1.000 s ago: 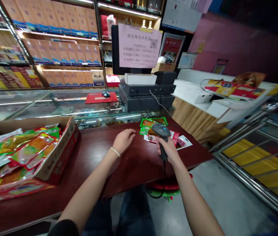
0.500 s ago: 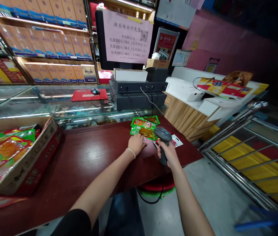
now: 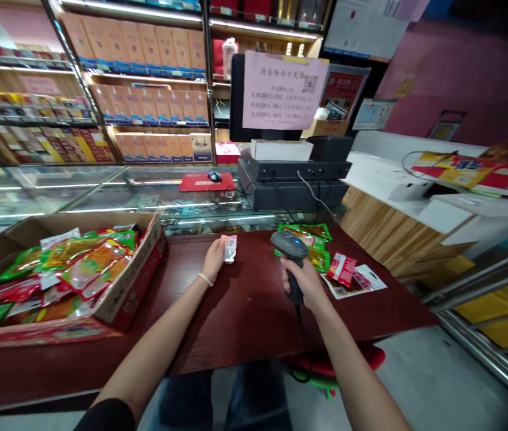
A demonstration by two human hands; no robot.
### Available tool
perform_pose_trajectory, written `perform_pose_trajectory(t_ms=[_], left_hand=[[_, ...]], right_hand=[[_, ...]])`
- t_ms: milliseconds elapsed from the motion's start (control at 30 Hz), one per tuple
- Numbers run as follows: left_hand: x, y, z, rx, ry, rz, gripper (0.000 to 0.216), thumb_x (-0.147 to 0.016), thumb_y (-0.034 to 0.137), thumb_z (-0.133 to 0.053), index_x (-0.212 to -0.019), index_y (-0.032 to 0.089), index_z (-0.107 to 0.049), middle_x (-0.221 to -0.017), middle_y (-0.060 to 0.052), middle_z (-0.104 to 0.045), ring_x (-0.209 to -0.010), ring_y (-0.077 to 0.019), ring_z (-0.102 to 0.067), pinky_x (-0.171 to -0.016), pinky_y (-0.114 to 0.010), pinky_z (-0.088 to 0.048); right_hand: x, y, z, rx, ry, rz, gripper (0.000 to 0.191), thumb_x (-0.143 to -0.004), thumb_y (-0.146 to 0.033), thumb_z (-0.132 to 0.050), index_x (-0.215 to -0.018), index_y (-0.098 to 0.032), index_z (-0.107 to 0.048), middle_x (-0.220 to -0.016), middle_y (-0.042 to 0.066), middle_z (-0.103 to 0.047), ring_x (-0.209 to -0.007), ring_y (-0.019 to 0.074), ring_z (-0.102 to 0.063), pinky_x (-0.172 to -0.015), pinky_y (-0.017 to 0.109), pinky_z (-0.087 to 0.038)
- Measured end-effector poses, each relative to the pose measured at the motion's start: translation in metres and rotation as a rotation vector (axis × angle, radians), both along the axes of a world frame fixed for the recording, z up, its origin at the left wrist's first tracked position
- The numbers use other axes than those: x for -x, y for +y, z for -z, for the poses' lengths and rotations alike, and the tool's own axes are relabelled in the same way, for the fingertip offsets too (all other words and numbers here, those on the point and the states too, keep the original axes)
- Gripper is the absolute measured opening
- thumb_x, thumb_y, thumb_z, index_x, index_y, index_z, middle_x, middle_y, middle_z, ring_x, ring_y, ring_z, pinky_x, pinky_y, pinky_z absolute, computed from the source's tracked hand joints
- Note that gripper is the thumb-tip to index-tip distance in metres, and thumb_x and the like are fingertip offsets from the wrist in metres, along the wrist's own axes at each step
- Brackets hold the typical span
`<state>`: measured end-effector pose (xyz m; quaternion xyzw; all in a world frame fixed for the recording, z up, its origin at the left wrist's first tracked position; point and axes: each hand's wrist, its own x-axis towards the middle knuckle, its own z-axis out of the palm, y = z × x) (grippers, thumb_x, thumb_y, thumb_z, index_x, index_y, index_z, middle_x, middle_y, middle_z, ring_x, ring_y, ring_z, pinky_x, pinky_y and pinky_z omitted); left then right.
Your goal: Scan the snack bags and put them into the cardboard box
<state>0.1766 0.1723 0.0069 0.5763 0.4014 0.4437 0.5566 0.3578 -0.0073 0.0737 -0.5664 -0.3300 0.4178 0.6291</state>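
My right hand is wrapped round the grip of a dark handheld barcode scanner, its head held over the red-brown wooden counter. My left hand holds a small red and white snack packet above the counter, left of the scanner. Green snack packets and red packets lie on the counter just right of the scanner.
A cardboard box full of snack packets stands at the counter's left. Behind the counter are a glass display case, a black register with monitor and pink notice, and shelves of boxed goods. Metal rails run at the right.
My left hand left the packets by the scanner and moved left, now holding a small red and white packet. The right hand keeps the scanner. The view has swung.
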Motion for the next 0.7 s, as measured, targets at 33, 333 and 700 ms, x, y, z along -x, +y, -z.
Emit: perform_pose_trajectory(t_ms=[33, 333, 700], left_hand=[[0.012, 0.007, 0.003, 0.08, -0.07, 0.021, 0.033, -0.086, 0.042, -0.054, -0.103, 0.015, -0.06, -0.09, -0.009, -0.068, -0.072, -0.0166, -0.063, -0.065, -0.03, -0.053], [0.057, 0.029, 0.02, 0.109, -0.389, -0.129, 0.055, -0.061, 0.035, -0.079, -0.109, 0.014, -0.061, -0.102, -0.01, -0.071, -0.085, -0.0192, -0.068, -0.078, -0.033, -0.055], [0.053, 0.031, 0.018, 0.127, -0.405, -0.14, 0.049, -0.066, 0.03, -0.077, -0.111, 0.014, -0.064, -0.104, -0.011, -0.072, -0.085, -0.0203, -0.068, -0.076, -0.033, -0.056]], right_hand=[[0.009, 0.011, 0.001, 0.0, -0.006, -0.03, 0.035, -0.073, -0.046, -0.072, -0.088, -0.021, -0.051, -0.049, -0.008, -0.054, -0.033, 0.0097, -0.047, -0.03, 0.019, -0.037], [0.051, 0.087, 0.023, -0.003, -0.134, -0.27, 0.045, -0.076, -0.049, -0.068, -0.104, -0.025, -0.042, -0.048, -0.012, -0.053, -0.032, 0.0104, -0.046, -0.03, 0.018, -0.035], [0.05, 0.075, 0.04, 0.151, -0.24, -0.382, 0.037, -0.078, -0.048, -0.066, -0.095, -0.022, -0.048, -0.05, -0.009, -0.053, -0.034, 0.0105, -0.048, -0.032, 0.019, -0.036]])
